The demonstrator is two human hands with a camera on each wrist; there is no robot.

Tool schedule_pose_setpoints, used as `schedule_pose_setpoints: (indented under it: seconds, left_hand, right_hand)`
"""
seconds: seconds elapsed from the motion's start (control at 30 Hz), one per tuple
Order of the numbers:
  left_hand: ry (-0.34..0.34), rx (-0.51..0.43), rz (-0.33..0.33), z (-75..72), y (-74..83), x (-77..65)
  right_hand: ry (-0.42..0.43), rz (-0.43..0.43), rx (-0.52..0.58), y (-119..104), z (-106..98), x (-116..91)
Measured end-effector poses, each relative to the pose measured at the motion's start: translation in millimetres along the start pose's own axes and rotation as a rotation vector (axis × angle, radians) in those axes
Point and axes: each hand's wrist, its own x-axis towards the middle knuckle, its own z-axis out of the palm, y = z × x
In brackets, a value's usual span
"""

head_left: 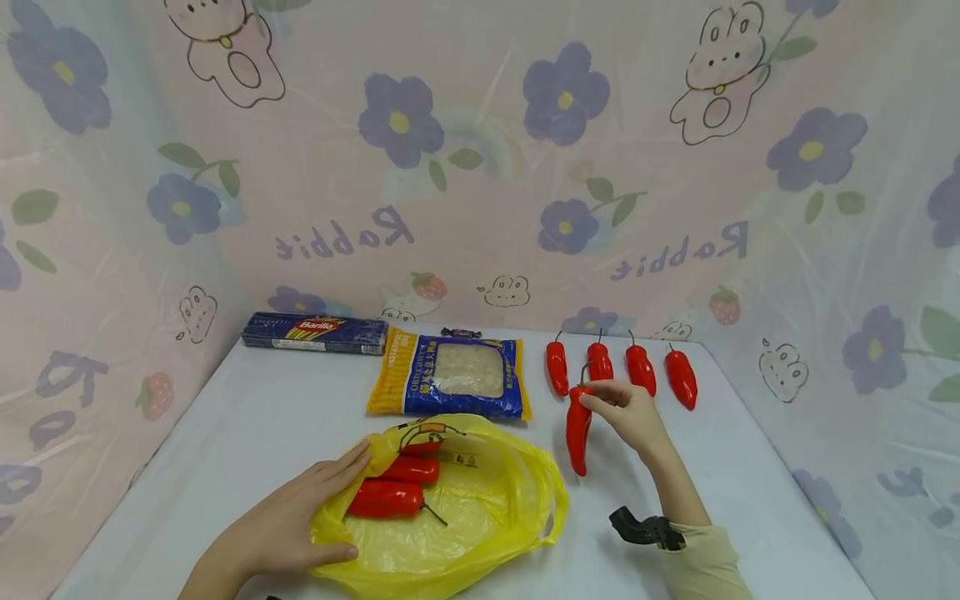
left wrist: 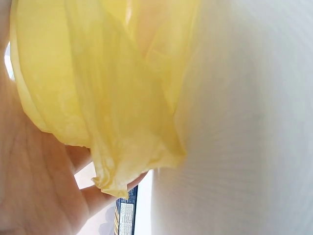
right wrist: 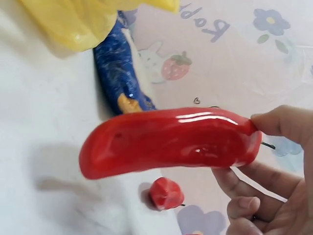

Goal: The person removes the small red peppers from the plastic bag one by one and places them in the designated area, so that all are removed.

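Note:
A yellow plastic bag (head_left: pixel 480 533) lies with its mouth facing up, several red chili peppers (head_left: pixel 386 498) inside at its left. My left hand (head_left: pixel 288 517) holds the bag's left side, fingers along the far part of the rim and thumb at the near part. Right of the bag, my right hand (head_left: pixel 626 412) pinches another red chili pepper (head_left: pixel 577 433) near its stem end, tip hanging down. In the right wrist view this glossy pepper (right wrist: pixel 166 142) lies across the picture between thumb and fingers.
Several more red chili peppers (head_left: pixel 681 379) lie in a row at the back right. Behind the bag is a blue and yellow pasta packet (head_left: pixel 465 371). A dark blue Barilla box (head_left: pixel 315 333) lies at the back left, and a small dark wrapped piece (head_left: pixel 461 333) behind the packet.

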Motion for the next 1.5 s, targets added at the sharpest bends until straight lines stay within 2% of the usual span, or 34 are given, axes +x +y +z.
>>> schedule_pose_setpoints:
  seconds: [0.33,0.7,0.9,1.5]
  left_hand:
    - [0.007,0.011,0.008,1.2,-0.5,-0.8]
    - [0.012,0.021,0.015,2.8,-2.1,-0.6]
    - [0.014,0.028,0.016,3.7,-1.8,-1.0]
    - [0.010,0.019,0.011,3.4,-2.1,-0.4]
  right_hand:
    - [-0.066,0.080,-0.018,26.5,19.5,9.9]
    - [-0.010,0.187,-0.010,47.5,37.1,15.5]
    - [0.012,0.184,-0.046,55.4,43.4,17.5]
    - [0.017,0.165,-0.082,55.5,43.8,17.3]
